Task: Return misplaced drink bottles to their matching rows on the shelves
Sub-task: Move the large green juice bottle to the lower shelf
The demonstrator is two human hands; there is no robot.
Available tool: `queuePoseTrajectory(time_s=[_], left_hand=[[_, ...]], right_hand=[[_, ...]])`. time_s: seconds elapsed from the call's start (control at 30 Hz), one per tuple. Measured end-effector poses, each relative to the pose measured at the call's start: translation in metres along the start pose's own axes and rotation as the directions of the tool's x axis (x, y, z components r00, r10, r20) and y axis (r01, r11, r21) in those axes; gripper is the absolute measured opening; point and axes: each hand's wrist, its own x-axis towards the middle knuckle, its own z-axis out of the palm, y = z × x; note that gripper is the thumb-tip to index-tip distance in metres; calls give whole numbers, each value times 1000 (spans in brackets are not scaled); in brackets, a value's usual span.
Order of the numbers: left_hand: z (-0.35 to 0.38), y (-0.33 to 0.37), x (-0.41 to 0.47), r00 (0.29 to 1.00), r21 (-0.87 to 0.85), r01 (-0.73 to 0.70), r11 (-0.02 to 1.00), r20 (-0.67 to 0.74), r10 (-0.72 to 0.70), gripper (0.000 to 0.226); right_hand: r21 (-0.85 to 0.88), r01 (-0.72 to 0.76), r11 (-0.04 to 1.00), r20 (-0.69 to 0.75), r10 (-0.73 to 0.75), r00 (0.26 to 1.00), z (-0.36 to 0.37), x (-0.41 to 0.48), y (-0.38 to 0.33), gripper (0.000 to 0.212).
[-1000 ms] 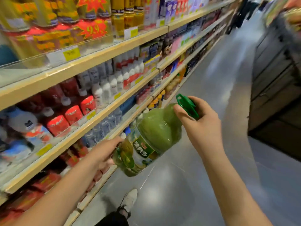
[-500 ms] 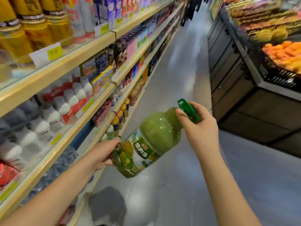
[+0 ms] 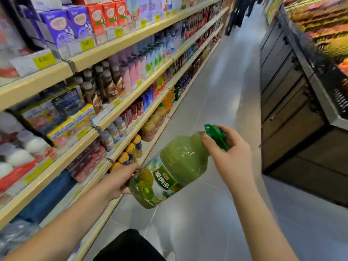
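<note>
A large green juice bottle (image 3: 175, 166) with a kiwi label and a green cap with a handle lies tilted across the middle of the view, above the aisle floor. My right hand (image 3: 231, 157) grips its neck and cap handle at the upper right. My left hand (image 3: 120, 182) holds the bottle's base at the lower left. Just beyond the bottle, the lower shelf carries big orange and peach juice bottles (image 3: 156, 119) with green caps.
Long wooden shelves (image 3: 116, 46) full of drinks run along the left: cartons on top, coffee and pink bottles (image 3: 114, 81) below, small bottles lower. The grey aisle floor (image 3: 222, 95) stretches ahead. A dark produce stand (image 3: 293, 102) lines the right. People stand far down the aisle.
I have walked forward along the aisle, so the shelf stock beside me changed from oil bottles and red-capped drinks to cartons and coffee bottles. Both hands keep the same hold on the green bottle.
</note>
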Motion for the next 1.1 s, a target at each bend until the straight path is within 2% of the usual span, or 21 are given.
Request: queuePoseTrajectory(time_s=[0.3,0.43,0.53,0.67,0.8,0.93,1.03,1.1], left_hand=[[60,101,100,999,-67,40,997,-12,-41,19],[71,146,166,1000,-102,31,994,-2,-31,18],[75,181,213,995,-114,63,992,-64,-70,28],[83,225,251,991,-219,57,974,-104,-81,23],[85,268,285,975,-294,51,954,-192,-111,27],[91,295,314,949,-369,50,928,-271,-159,19],[102,305,336,948,-453,-22,891,-294,-126,14],[112,308,350,919,-530,-64,845,-361,-157,21]], right_hand=[[-33,13,999,82,-10,997,5,167,46,34],[-54,54,997,135,-46,990,33,248,67,32],[-49,68,996,191,-58,980,62,313,79,26],[-38,104,994,250,-91,964,94,388,88,25],[9,133,991,330,-128,935,127,463,94,25],[61,156,986,412,-167,896,158,525,105,40],[120,153,981,499,-193,845,182,572,114,33],[149,161,976,574,-218,789,200,599,120,33]])
